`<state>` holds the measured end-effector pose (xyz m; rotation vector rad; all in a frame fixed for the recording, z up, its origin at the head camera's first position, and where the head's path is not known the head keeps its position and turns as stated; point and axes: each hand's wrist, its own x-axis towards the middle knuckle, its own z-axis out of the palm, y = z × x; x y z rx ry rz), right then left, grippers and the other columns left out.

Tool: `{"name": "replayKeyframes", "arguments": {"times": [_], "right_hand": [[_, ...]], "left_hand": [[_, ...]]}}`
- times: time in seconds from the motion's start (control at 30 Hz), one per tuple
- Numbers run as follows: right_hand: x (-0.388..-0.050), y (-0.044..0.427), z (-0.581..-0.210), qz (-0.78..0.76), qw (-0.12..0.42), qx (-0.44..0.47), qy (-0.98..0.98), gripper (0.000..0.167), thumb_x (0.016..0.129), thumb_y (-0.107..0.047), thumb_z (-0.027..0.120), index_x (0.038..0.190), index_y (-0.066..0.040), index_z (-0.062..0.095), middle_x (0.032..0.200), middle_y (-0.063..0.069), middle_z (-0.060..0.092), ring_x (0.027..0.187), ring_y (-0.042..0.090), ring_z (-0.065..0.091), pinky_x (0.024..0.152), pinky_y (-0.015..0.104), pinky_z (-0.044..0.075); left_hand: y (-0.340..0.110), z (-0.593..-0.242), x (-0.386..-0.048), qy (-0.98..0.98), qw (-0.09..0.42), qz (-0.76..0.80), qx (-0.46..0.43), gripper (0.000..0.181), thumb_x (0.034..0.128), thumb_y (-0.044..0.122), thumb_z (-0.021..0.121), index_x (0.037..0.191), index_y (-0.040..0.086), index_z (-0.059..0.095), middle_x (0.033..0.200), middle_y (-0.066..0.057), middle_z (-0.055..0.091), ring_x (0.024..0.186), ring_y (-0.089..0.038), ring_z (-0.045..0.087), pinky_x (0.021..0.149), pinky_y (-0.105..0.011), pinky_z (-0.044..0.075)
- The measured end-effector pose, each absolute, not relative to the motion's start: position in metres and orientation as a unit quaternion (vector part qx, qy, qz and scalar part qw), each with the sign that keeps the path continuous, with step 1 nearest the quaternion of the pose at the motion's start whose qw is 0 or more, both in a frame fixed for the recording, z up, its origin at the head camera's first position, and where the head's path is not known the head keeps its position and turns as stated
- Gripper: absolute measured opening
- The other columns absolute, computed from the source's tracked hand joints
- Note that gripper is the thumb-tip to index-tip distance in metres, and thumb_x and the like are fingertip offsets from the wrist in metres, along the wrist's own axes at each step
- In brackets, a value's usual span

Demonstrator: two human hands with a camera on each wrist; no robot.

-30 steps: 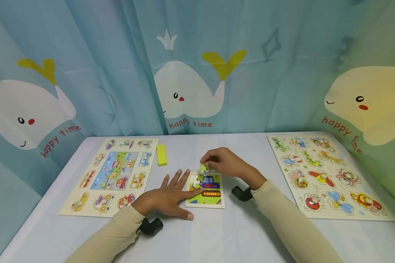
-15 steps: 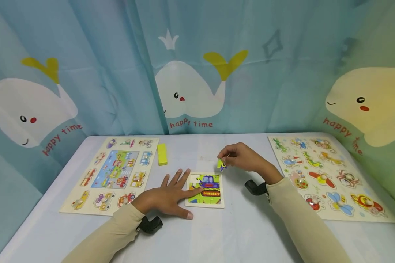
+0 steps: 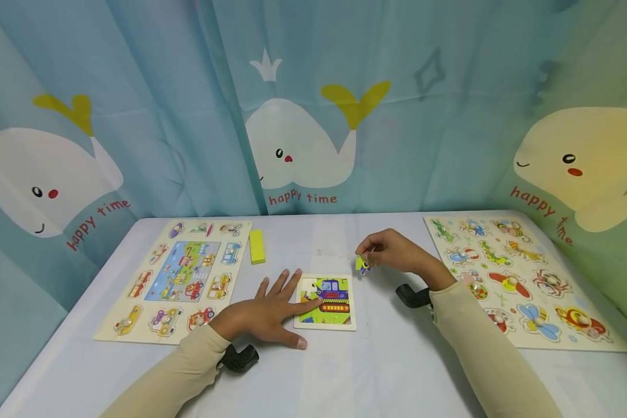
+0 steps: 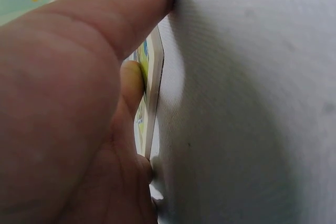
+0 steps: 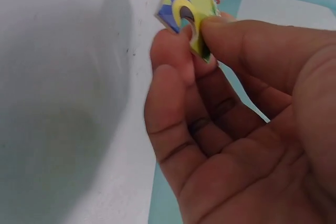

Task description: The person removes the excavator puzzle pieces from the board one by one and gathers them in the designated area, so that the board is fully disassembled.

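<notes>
In the head view a small square puzzle [image 3: 336, 296] with a blue and orange vehicle picture lies mid-table in a pale frame; its upper left corner shows bare tray. The left hand [image 3: 268, 316] rests spread at its left side, one finger lying across the picture. Up and to the right, the right hand [image 3: 392, 252] pinches a green and purple puzzle piece [image 3: 362, 265] above the table. In the right wrist view, thumb and fingertips grip one end of this piece [image 5: 181, 1]. The left wrist view shows the frame's edge [image 4: 154, 87] beside the fingers.
A large vehicle puzzle board [image 3: 136, 313] lies to the left, with a yellow block [image 3: 257, 247] near its upper right corner. At the right lies a large insect puzzle board [image 3: 548, 302]. A whale-print curtain [image 3: 397, 174] hangs behind the table.
The right hand has moved right, away from above the small puzzle's top edge, carrying the pinched piece with it. The left hand has stayed in place.
</notes>
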<state>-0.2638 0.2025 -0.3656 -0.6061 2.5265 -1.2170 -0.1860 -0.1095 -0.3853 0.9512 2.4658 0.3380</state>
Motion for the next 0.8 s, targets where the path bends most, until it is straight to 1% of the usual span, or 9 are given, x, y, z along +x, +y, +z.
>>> {"name": "replayKeyframes", "arguments": {"times": [0.13,0.3,0.53,0.67,0.8], "right_hand": [[-0.265,0.205,-0.369,-0.417,0.149,-0.214,0.871,0.016,0.091,0.004,0.056,0.101,0.004,0.069,0.085,0.007,0.067,0.074,0.022,0.060,0.066,0.034,0.050],[-0.266,0.204,-0.372,-0.407,0.145,-0.217,0.875,0.016,0.090,0.006,0.057,0.100,0.005,0.069,0.082,0.008,0.066,0.070,0.022,0.057,0.062,0.033,0.048],[-0.267,0.200,-0.380,-0.359,0.133,-0.203,0.901,0.013,0.091,0.002,0.060,0.097,-0.001,0.072,0.083,0.003,0.065,0.066,0.015,0.051,0.059,0.031,0.043],[-0.266,0.199,-0.381,-0.345,0.126,-0.193,0.910,0.013,0.091,0.003,0.061,0.096,-0.002,0.072,0.087,0.003,0.066,0.070,0.017,0.051,0.061,0.031,0.043],[-0.266,0.199,-0.379,-0.333,0.120,-0.187,0.916,0.014,0.090,0.003,0.061,0.096,-0.003,0.072,0.090,0.003,0.067,0.076,0.018,0.052,0.064,0.031,0.043]], "left_hand": [[-0.109,-0.385,-0.186,0.901,0.235,0.126,0.343,0.078,0.0864,0.060,0.062,0.153,0.040,0.027,0.161,-0.011,-0.014,0.144,-0.032,-0.020,0.110,-0.061,-0.008],[-0.109,-0.383,-0.185,0.901,0.228,0.137,0.344,0.077,0.0856,0.059,0.064,0.152,0.039,0.031,0.161,-0.011,-0.011,0.144,-0.034,-0.017,0.109,-0.062,-0.006],[-0.105,-0.385,-0.186,0.900,0.211,0.162,0.345,0.070,0.0882,0.057,0.062,0.150,0.038,0.037,0.162,-0.013,-0.006,0.145,-0.034,-0.013,0.109,-0.062,-0.006],[-0.103,-0.387,-0.187,0.900,0.200,0.174,0.347,0.067,0.0891,0.057,0.061,0.149,0.037,0.040,0.162,-0.013,-0.007,0.145,-0.032,-0.015,0.110,-0.061,-0.006],[-0.100,-0.386,-0.187,0.896,0.199,0.176,0.357,0.071,0.0886,0.059,0.060,0.151,0.039,0.034,0.161,-0.010,-0.011,0.145,-0.030,-0.017,0.110,-0.060,-0.007]]}}
